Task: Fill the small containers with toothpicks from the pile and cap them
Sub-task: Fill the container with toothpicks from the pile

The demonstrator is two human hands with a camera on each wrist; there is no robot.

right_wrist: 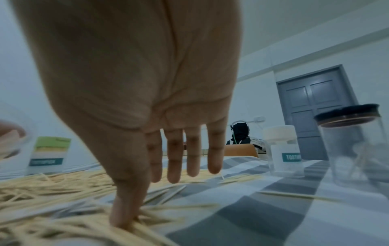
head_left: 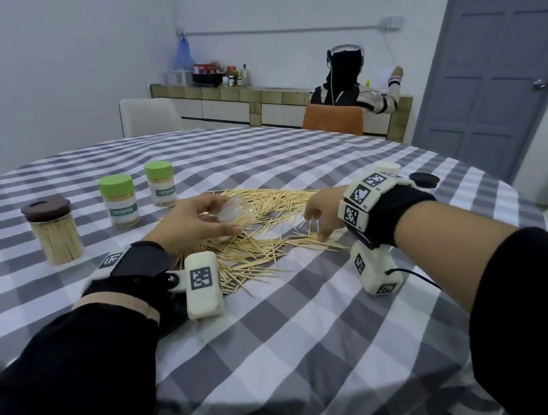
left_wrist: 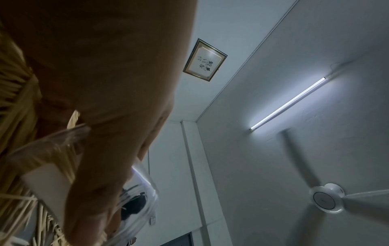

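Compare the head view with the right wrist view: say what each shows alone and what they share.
Head view only: the left hand holding a clear container over the pile, and a brown-lidded jar full of toothpicks. Right wrist view only: an empty dark-lidded jar and a white-capped container with its label showing. Both: the right hand open with fingertips in the toothpick pile, a green-capped container, the checked tablecloth and the grey door.

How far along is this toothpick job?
Done: three capped, full jars, brown-lidded and two green-lidded. In hand: the left hand holds a clear container; the right hand reaches into the pile. Left: two empty jars.
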